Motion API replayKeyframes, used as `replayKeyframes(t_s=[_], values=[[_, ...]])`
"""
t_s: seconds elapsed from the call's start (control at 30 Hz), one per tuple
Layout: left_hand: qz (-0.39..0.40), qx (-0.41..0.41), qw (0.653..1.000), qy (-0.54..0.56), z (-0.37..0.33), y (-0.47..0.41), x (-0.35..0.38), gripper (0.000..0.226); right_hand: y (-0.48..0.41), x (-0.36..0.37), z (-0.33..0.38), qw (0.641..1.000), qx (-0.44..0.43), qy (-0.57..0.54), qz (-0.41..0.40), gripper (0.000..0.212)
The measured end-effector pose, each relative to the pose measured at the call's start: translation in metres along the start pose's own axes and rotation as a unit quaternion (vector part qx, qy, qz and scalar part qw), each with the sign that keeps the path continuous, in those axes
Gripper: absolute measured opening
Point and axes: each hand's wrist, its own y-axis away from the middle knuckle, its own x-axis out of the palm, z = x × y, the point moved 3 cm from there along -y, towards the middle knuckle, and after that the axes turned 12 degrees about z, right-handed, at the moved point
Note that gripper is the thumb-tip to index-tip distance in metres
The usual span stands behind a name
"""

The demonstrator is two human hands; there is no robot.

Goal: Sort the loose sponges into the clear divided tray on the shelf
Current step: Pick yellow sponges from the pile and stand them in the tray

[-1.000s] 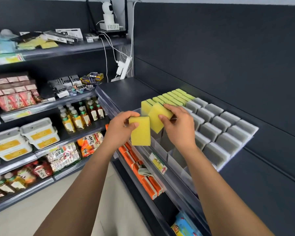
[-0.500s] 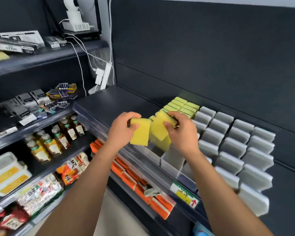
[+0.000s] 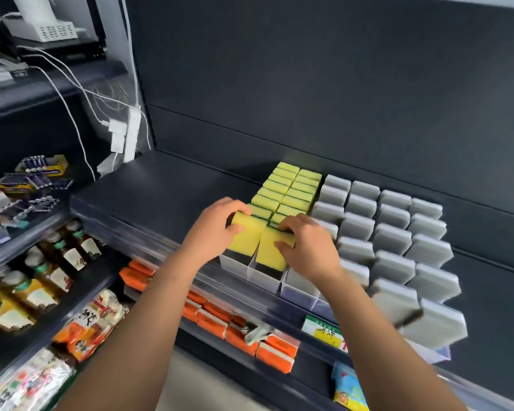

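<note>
The clear divided tray [image 3: 264, 278] stands on the dark shelf [image 3: 166, 191]. Its two left lanes hold rows of yellow sponges [image 3: 291, 188]; the lanes to the right hold grey sponges [image 3: 392, 238]. My left hand [image 3: 211, 229] grips a yellow sponge [image 3: 247, 235] standing upright in the front of the leftmost lane. Beside it, my right hand [image 3: 309, 244] holds a second yellow sponge [image 3: 270, 247] upright in the front of the neighbouring lane, fingers over its top and thumb on its face.
Orange packs [image 3: 238, 327] fill the shelf below the tray, behind a price label [image 3: 324, 332]. Bottled drinks [image 3: 57, 262] and snack bags [image 3: 89, 324] sit on the left shelves. White cables and plugs [image 3: 122, 132] hang at the back left corner.
Both hands have lowered their yellow sponges from above the tray into the front of the two left lanes. The view has shifted right and closer to the tray.
</note>
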Motion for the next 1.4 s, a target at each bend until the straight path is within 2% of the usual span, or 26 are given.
replayKeyframes(t_s=[0.1,0.2,0.37,0.53,0.8,0.93,1.1,1.4], values=[[0.029,0.006,0.999,0.012,0.004,-0.004,0.002,0.028,0.003,0.004,-0.002,0.997,0.009,0.080,-0.022,0.032],[0.037,0.013,0.999,0.000,0.006,-0.006,0.005,0.028,0.004,0.009,-0.002,0.993,0.029,0.115,-0.026,0.034],[0.054,0.011,0.994,-0.099,0.014,-0.011,0.014,0.029,0.003,0.018,0.000,0.987,0.029,0.158,-0.031,0.034],[0.018,0.037,0.983,-0.181,0.014,-0.012,0.025,0.029,0.001,0.022,0.003,0.980,0.035,0.187,-0.049,0.033],[0.016,0.021,0.971,-0.236,0.010,-0.010,0.025,0.033,0.003,0.025,0.007,0.981,0.017,0.182,-0.059,0.033],[-0.005,0.004,0.959,-0.283,0.000,-0.002,0.028,0.039,0.019,0.015,0.006,0.986,-0.012,0.137,-0.097,0.036],[-0.044,0.025,0.953,-0.300,-0.035,0.006,0.039,0.037,0.054,-0.007,-0.017,0.982,-0.006,0.129,-0.137,0.036],[-0.050,0.122,0.944,-0.304,-0.146,0.029,0.117,0.046,0.164,-0.048,-0.097,0.968,0.112,0.162,-0.152,0.041]])
